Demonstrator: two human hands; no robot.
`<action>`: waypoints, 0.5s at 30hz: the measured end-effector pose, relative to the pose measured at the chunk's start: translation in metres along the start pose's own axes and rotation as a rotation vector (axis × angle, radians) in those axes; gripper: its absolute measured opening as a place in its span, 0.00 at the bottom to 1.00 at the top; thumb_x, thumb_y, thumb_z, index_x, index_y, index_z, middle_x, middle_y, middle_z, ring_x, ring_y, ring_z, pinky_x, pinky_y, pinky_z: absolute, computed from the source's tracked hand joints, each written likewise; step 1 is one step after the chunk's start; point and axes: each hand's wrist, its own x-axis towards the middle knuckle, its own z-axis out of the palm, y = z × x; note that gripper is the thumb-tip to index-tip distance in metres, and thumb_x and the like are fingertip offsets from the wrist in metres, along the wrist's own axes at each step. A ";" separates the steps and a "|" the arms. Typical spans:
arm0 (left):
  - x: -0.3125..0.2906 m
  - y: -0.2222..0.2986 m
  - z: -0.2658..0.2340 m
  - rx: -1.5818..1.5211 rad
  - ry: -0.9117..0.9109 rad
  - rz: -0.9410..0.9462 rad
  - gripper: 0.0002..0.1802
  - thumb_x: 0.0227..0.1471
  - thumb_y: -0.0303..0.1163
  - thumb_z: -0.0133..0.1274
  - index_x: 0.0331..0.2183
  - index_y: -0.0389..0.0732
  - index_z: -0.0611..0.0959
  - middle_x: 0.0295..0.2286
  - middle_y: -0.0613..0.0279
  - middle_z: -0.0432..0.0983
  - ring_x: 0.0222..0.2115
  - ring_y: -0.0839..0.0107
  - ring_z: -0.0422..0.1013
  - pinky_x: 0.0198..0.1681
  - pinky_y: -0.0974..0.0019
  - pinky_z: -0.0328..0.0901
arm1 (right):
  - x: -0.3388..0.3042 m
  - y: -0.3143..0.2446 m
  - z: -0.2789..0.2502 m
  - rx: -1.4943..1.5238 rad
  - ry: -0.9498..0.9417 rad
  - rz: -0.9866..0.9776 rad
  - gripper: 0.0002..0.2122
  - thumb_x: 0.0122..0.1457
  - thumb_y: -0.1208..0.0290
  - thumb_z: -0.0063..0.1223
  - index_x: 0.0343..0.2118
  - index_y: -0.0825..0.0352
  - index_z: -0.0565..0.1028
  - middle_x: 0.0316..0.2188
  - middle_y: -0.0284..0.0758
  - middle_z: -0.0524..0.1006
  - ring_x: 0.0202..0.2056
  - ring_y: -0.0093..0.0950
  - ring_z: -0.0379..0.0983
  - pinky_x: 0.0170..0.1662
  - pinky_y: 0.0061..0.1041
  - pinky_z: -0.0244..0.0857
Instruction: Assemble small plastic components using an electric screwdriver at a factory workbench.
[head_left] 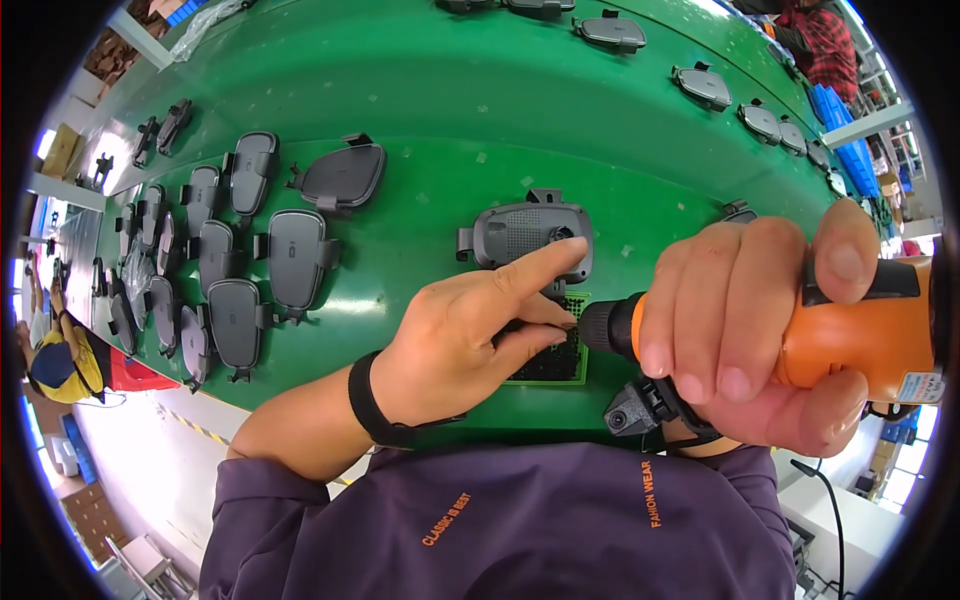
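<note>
My right hand (740, 310) is wrapped round an orange electric screwdriver (830, 345), whose black nose points left. Close to that nose, my left hand (460, 330) pinches thumb and finger together, its index finger stretched out. Whatever sits in the pinch is too small to make out. Under the left fingertips lies a small green tray (545, 382) holding many tiny black pieces, partly hidden by the hand. Just beyond it, a grey phone holder (510, 232) rests back side up on the green table, its slotted back and round socket showing; the index finger overlaps its near right edge.
Several dark phone holders (297, 258) lie in a group on the left of the green table (420, 180). More holders (703, 87) line the far right, near blue bins (850, 140). A person in a red checked shirt (825, 45) is at far right; another in yellow (75, 360) at left.
</note>
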 end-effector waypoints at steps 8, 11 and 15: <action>-0.002 0.005 -0.004 0.051 -0.031 0.001 0.41 0.43 0.11 0.60 0.60 0.36 0.70 0.30 0.59 0.83 0.30 0.68 0.79 0.36 0.67 0.72 | 0.001 0.003 0.009 0.006 0.012 0.034 0.24 0.63 0.55 0.57 0.54 0.59 0.61 0.23 0.27 0.73 0.21 0.22 0.71 0.29 0.25 0.73; 0.005 0.001 -0.001 0.110 -0.054 0.140 0.41 0.42 0.11 0.60 0.60 0.36 0.71 0.30 0.59 0.83 0.30 0.66 0.79 0.36 0.66 0.71 | -0.001 0.001 0.010 -0.010 0.027 0.041 0.24 0.62 0.55 0.58 0.53 0.59 0.61 0.22 0.27 0.73 0.21 0.23 0.71 0.29 0.25 0.73; 0.006 0.004 -0.008 0.287 0.034 0.197 0.34 0.46 0.16 0.61 0.57 0.39 0.75 0.29 0.59 0.82 0.31 0.63 0.78 0.35 0.64 0.72 | -0.001 0.006 0.011 -0.053 0.081 0.060 0.24 0.63 0.55 0.57 0.54 0.60 0.61 0.23 0.28 0.73 0.21 0.23 0.70 0.30 0.26 0.72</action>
